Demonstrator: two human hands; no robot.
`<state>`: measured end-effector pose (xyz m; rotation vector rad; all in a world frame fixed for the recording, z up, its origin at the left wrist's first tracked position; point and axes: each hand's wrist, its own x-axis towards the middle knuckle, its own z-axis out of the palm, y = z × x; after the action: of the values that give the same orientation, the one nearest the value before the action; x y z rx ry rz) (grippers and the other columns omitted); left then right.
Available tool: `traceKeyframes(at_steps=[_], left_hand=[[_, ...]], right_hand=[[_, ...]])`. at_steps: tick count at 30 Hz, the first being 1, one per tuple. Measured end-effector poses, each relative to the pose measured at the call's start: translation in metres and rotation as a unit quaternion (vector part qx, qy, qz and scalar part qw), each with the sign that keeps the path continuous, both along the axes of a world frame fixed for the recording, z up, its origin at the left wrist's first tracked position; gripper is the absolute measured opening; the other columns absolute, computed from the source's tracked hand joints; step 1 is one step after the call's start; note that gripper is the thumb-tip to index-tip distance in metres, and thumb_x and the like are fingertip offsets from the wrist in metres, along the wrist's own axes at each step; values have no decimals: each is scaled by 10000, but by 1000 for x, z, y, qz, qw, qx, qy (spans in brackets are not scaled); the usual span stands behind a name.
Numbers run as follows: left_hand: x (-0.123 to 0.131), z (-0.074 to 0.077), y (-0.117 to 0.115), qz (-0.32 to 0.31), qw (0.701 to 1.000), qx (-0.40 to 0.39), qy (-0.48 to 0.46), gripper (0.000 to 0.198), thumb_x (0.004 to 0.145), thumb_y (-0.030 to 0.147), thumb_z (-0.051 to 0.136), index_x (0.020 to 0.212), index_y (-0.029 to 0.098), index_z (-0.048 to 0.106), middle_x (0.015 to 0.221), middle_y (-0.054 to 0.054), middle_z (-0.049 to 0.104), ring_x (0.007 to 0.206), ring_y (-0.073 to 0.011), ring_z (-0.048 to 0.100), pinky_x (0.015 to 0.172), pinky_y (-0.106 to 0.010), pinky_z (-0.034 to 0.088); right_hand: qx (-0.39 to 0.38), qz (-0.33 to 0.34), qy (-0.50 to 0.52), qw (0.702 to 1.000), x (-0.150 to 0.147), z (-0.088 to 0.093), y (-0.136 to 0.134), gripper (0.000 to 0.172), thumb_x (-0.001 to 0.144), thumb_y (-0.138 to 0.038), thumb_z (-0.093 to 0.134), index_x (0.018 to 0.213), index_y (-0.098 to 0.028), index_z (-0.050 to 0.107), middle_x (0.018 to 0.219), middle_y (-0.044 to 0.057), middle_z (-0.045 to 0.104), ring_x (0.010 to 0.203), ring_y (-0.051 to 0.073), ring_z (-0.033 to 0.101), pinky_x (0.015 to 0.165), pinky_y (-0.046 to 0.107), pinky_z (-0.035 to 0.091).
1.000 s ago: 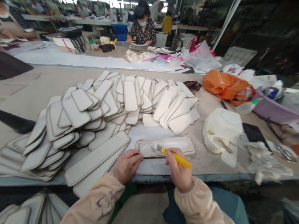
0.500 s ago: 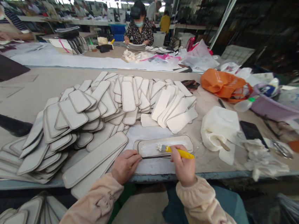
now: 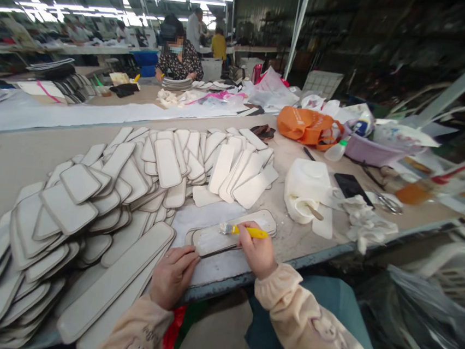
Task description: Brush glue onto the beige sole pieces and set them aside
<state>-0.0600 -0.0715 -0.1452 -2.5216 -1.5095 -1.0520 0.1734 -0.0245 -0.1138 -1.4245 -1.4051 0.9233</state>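
My right hand (image 3: 258, 249) is closed around the yellow handle of a paintbrush (image 3: 254, 232). The brush's bristles, coated in white, lie on a long, round-cornered pale panel (image 3: 261, 220) with wet white streaks. At that panel's near left end, my left hand (image 3: 173, 274) has its fingers drawn together, pinching or pressing the edge. More such panels lie under the brushed one, on a white sheet (image 3: 217, 272). To the left, a long panel (image 3: 123, 279) rests beside a large heap of overlapping panels (image 3: 79, 184).
A cut-open white plastic jug (image 3: 307, 177) with a stick in it stands to the right. Near it are a phone (image 3: 353, 188), crumpled cloth (image 3: 365, 220) and scissors (image 3: 389, 204). Farther back sit an orange bag (image 3: 303, 125) and a purple basin (image 3: 372, 150). A masked co-worker (image 3: 181, 62) sits across.
The view has swung to the right, so everything sits farther left in the picture. The brush remains on the panel in my right hand, and my left hand stays at the panel's left end.
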Motion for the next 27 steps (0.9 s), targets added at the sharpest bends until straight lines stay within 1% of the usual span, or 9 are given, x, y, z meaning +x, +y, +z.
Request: traceKeyframes(at_steps=[4, 7, 9, 13, 17, 20, 24, 25, 27], left_hand=[[-1, 0, 1, -5, 1000, 9, 7, 116, 867, 209, 605, 949, 207, 687, 991, -59, 697, 874, -192, 639, 798, -341, 513], [-1, 1, 2, -8, 1000, 17, 11, 112, 867, 211, 606, 943, 201, 687, 984, -61, 695, 872, -191, 639, 789, -333, 511], [-1, 1, 3, -12, 1000, 18, 17, 110, 862, 205, 613, 941, 197, 688, 983, -62, 693, 872, -191, 637, 787, -330, 510], [-2, 0, 3, -16, 1000, 17, 20, 109, 855, 190, 621, 941, 191, 688, 988, -65, 688, 876, -190, 630, 790, -334, 510], [-2, 0, 3, -17, 999, 17, 25, 110, 856, 187, 619, 940, 194, 689, 991, -66, 687, 879, -189, 629, 793, -334, 510], [-2, 1, 4, -22, 999, 19, 31, 114, 862, 192, 610, 939, 202, 694, 984, -62, 688, 876, -185, 630, 788, -325, 509], [-2, 2, 5, -24, 999, 20, 41, 128, 870, 210, 599, 954, 194, 694, 983, -66, 689, 872, -184, 635, 782, -316, 509], [-2, 2, 5, -25, 999, 22, 41, 129, 870, 211, 599, 955, 192, 693, 982, -67, 690, 872, -185, 636, 781, -315, 509], [-3, 2, 4, -25, 999, 28, 39, 119, 865, 210, 605, 944, 192, 692, 976, -66, 691, 870, -186, 638, 781, -316, 509]], right_hand=[[21, -76, -127, 989, 40, 4, 5, 242, 930, -384, 428, 886, -219, 600, 587, -17, 614, 591, 174, 625, 629, 272, 444], [52, -136, -238, 960, 63, 4, 3, 266, 933, -380, 428, 906, -205, 627, 644, 13, 653, 592, 182, 632, 588, 270, 422], [97, -163, -294, 937, 74, 3, 0, 266, 932, -376, 443, 908, -198, 639, 683, 26, 675, 587, 183, 634, 559, 267, 405], [205, -143, -354, 901, 77, 2, -7, 232, 945, -324, 455, 950, -183, 639, 759, 43, 702, 644, 171, 653, 586, 251, 418], [228, -84, -454, 857, 54, 3, -21, 174, 920, -246, 478, 884, -180, 635, 658, 40, 651, 577, 162, 602, 519, 255, 366], [240, 5, -435, 868, 25, 6, -37, 152, 897, -208, 480, 838, -178, 617, 630, 34, 607, 585, 167, 577, 526, 266, 370], [279, 122, -323, 896, -4, 7, -51, 150, 899, -206, 463, 889, -179, 611, 701, 32, 643, 660, 164, 612, 601, 263, 429], [279, 129, -297, 904, -5, 7, -52, 154, 906, -217, 460, 906, -181, 610, 724, 32, 656, 677, 160, 624, 619, 257, 439], [255, 102, -262, 925, 2, 7, -48, 163, 923, -243, 457, 935, -185, 609, 749, 30, 674, 693, 150, 643, 644, 243, 447]])
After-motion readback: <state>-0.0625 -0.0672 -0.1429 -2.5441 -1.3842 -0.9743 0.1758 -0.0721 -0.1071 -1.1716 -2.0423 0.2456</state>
